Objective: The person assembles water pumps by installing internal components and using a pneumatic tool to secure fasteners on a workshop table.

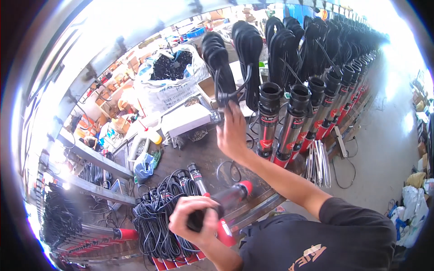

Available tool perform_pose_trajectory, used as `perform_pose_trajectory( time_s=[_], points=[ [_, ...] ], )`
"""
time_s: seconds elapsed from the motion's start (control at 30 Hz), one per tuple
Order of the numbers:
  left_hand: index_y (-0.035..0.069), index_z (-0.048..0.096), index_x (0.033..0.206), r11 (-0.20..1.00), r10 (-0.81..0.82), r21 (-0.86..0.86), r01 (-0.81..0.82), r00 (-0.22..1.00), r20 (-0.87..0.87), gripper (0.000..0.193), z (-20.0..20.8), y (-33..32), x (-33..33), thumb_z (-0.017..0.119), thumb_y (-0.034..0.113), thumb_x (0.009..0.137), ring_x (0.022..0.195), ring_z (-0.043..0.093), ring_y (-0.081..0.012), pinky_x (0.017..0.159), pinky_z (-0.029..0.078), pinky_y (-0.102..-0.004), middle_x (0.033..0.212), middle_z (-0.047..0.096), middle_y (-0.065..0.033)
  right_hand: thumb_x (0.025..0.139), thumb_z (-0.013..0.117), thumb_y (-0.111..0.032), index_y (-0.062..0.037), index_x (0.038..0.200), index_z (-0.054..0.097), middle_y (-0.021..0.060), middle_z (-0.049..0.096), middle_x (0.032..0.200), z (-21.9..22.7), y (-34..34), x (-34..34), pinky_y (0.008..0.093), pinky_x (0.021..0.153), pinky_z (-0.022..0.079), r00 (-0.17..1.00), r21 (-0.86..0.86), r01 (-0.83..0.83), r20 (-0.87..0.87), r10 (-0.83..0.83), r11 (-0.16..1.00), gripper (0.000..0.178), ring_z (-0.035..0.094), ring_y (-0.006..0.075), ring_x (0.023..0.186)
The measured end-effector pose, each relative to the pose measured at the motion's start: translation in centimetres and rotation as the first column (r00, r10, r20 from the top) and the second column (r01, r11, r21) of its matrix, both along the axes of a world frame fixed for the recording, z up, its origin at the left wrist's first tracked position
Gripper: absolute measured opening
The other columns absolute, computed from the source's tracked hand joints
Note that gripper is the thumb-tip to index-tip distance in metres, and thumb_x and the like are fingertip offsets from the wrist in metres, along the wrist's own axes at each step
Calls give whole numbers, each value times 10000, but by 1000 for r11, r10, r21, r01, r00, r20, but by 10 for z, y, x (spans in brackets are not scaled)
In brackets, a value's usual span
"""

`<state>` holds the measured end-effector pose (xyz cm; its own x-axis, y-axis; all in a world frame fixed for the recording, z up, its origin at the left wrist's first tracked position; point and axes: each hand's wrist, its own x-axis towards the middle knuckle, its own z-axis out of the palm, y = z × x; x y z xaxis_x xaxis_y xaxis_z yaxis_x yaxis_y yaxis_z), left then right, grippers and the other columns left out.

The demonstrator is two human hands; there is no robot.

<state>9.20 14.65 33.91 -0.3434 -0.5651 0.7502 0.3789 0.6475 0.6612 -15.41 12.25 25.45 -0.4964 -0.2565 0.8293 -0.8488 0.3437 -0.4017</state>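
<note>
Curling around the black end of a tube (229,195), the left hand (193,217) holds it slanted above the front of the surface (192,154), its blurred red tip pointing right. The right hand (233,135), loosely extended, has its fingertips at the lower end of a black coil (215,52); whether it grips cannot be told. Upright tubes (266,119) stand right of that hand, a white box (184,121) left.
</note>
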Motion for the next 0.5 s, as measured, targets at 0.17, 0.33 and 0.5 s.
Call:
perform_pose_trajectory(
  time_s=[0.17, 0.33, 0.5],
  points=[
    [-32, 706, 782, 727, -668, -62, 684, 724, 171, 128, 33, 22, 33, 712, 35, 673, 620, 695, -256, 597, 571, -341, 726, 679, -159, 759, 802, -261, 128, 1392, 310, 341, 363, 1369, 31, -70, -56, 608, 1085, 275, 943, -358, 299, -33, -332, 884, 890, 360, 514, 1283],
    [-17, 680, 783, 639, -764, -128, 758, 645, 8, 236, 7, 1, 69, 743, 40, 562, 598, 663, -269, 551, 533, -330, 728, 640, -130, 734, 903, -379, 140, 1411, 354, 334, 488, 1344, 32, -95, -104, 504, 1077, 363, 988, -470, 84, -74, -134, 879, 1016, 500, 459, 1221],
    [-29, 689, 792, 595, -797, -209, 776, 604, -27, 231, -4, -7, 80, 742, 84, 598, 609, 675, -279, 562, 547, -330, 728, 645, -148, 810, 851, -230, 63, 1217, 503, 94, 685, 947, 18, -116, -108, 368, 815, 524, 970, -601, -97, 123, 212, 793, 610, 663, 225, 836]
  ],
)
